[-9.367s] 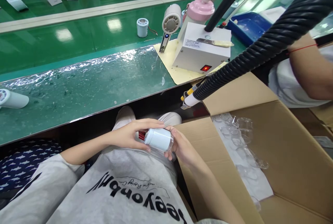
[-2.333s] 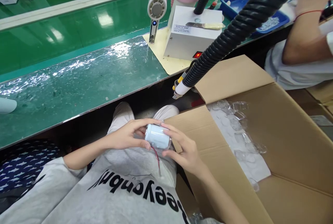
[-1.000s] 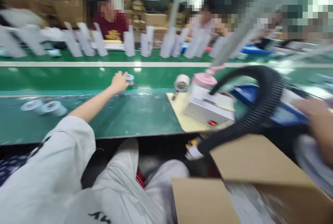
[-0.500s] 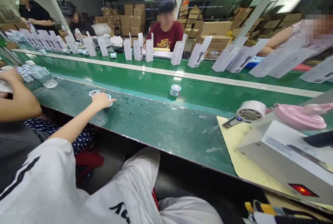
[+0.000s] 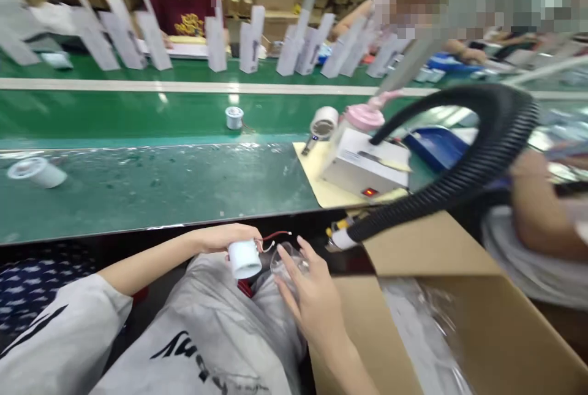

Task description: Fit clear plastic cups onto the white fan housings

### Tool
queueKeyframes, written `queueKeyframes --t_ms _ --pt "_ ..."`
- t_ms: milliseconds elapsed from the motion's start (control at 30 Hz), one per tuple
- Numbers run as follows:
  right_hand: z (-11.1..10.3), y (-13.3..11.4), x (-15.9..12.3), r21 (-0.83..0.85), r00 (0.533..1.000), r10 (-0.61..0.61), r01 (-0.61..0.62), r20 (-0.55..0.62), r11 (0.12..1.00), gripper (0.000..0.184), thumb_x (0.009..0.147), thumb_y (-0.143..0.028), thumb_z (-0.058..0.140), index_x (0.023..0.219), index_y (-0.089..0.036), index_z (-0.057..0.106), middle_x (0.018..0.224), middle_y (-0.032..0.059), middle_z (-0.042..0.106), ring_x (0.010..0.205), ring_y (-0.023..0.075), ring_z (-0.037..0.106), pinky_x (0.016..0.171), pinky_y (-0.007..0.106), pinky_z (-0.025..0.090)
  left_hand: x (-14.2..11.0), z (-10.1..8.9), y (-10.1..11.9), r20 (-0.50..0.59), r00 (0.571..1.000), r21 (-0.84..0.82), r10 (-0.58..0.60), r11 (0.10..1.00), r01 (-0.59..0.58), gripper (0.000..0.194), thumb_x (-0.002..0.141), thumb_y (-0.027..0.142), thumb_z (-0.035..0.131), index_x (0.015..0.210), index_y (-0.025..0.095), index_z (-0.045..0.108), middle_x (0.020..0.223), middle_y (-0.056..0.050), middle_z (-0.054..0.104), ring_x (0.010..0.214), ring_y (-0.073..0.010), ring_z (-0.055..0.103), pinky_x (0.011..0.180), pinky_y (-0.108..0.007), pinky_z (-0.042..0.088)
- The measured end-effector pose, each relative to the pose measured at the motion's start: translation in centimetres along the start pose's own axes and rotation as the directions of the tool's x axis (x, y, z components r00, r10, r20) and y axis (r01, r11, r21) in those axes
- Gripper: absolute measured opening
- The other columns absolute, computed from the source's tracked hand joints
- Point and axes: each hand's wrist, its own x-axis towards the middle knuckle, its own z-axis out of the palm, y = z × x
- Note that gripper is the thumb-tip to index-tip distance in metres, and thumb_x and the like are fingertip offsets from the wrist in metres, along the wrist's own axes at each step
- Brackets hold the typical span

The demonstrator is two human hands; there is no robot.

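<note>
Pale-blue cylinder (image 5: 245, 261), gripped in left hand (image 5: 229, 236) — right hand (image 5: 316, 294), fingers spread, holds clear round shell (image 5: 278, 263).

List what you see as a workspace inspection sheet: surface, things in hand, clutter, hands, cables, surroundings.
Surface: glossy green bench, small specks on it.
Things in hand: pale-blue cylindrical housing and clear plastic cup, apart from each other.
Clutter: pale-blue cylindrical part lying at bench left; white box-shaped machine with lit red switch, on a yellow sheet.
Hands: left hand grips the housing; right hand holds the cup, fingers spread.
Cables: thin red wire beside the housing; black ribbed hose arching from the machine.
Surroundings: open brown cardboard box at right, contents blurred; upright white cartons opposite; person in maroon shirt behind them.
</note>
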Motion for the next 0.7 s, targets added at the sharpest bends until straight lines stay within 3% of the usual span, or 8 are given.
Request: queueKeyframes --t_ms 67,133,233,333,467,567,700 --pt "0.3 -0.1 0.5 -0.076 0.996 0.085 -0.082 0.026 0.994 0.048 0.096 -0.017 0.061 0.142 -0.03 0.067 0.154 0.0183 0.052 0.121 0.0404 0.062 0.094 0.06 0.061 1.2 2.0 0.4 0.174 0.985 0.047 0.001 0.999 -0.01 0.039 0.082 0.055 0.078 0.091 0.017 0.078 0.082 -0.005 0.073 0.072 -0.0163 0.063 0.067 -0.026 0.051" --pt "0.0 0.2 0.2 -0.037 0.981 0.16 -0.157 0.108 0.987 0.041 0.089 -0.008 0.064 0.124 -0.026 0.076 0.151 0.0179 0.056 0.121 0.04 0.061 0.095 0.06 0.06 1.8 3.2 1.0 0.216 0.976 0.171 0.039 0.982 -0.077 0.028 0.086 0.045 0.077 0.095 0.019 0.078 0.094 -0.005 0.073 0.087 -0.018 0.064 0.08 -0.027 0.051" --pt "-0.6 0.7 -0.9 0.216 0.947 0.228 -0.277 0.225 0.936 0.019 0.082 -0.01 0.076 0.098 -0.022 0.077 0.137 0.0164 0.062 0.124 0.0369 0.062 0.1 0.054 0.059 2.1 4.3 1.5 0.158 0.976 0.371 0.153 0.906 -0.202 0.023 0.095 0.038 0.064 0.101 0.018 0.074 0.1 -0.006 0.07 0.095 -0.0194 0.064 0.088 -0.031 0.048" --pt "-1.1 0.7 -1.5 0.434 0.912 0.326 -0.406 0.248 0.805 0.011 0.091 -0.032 0.076 0.095 -0.022 0.075 0.13 0.0144 0.064 0.121 0.032 0.065 0.102 0.047 0.057 2.0 5.0 1.2 0.088 0.974 0.394 0.21 0.891 -0.227 0.025 0.095 0.039 0.064 0.103 0.017 0.071 0.1 -0.006 0.069 0.091 -0.0198 0.064 0.085 -0.032 0.049" --pt "-1.2 0.6 -1.0 0.518 0.887 0.396 -0.462 0.239 0.72 0.029 0.104 -0.04 0.055 0.092 -0.022 0.075 0.12 0.0129 0.068 0.115 0.0283 0.068 0.097 0.042 0.056 1.8 5.3 0.3 0.101 0.965 0.346 0.244 0.9 -0.264 0.031 0.091 0.043 0.071 0.109 0.017 0.072 0.102 -0.007 0.068 0.091 -0.0199 0.064 0.086 -0.033 0.05" --pt "-1.4 0.4 -0.6 0.556 0.888 0.375 -0.458 0.264 0.693 0.033 0.104 -0.037 0.055 0.08 -0.022 0.072 0.115 0.0109 0.072 0.108 0.0261 0.07 0.094 0.038 0.056 1.5 5.1 0.1 0.109 0.958 0.35 0.265 0.892 -0.287 0.049 0.082 0.054 0.083 0.118 0.021 0.075 0.103 -0.006 0.066 0.092 -0.0204 0.063 0.088 -0.034 0.051" --pt "-1.6 -0.2 -0.6 0.569 0.894 0.402 -0.438 0.198 0.695 0.029 0.1 -0.031 0.058 0.078 -0.022 0.073 0.108 0.0092 0.075 0.1 0.0244 0.071 0.088 0.037 0.057 1.2 5.0 -0.3 0.084 0.958 0.378 0.275 0.88 -0.286 0.061 0.07 0.063 0.089 0.116 0.024 0.079 0.103 -0.006 0.062 0.094 -0.0214 0.061 0.088 -0.036 0.053"
